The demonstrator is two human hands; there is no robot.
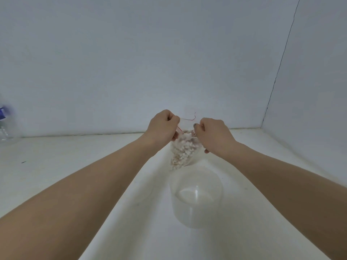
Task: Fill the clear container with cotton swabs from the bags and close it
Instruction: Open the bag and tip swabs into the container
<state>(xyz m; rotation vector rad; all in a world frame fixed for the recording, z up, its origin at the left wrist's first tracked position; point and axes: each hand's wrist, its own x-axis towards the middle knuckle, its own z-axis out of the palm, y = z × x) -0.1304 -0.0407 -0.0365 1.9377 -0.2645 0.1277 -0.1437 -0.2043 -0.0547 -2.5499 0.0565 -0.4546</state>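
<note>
head view | left hand [163, 126] and right hand [214, 136] both pinch the bag [183, 149] mouth, frame centre | floppy, light, slippery film, so grip the rim | clear container [196, 196] just below, open

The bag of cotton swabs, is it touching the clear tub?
Cannot tell. In the head view the bag, pinched by both hands, ends right at the clear tub's far rim; no plain gap shows.
</note>
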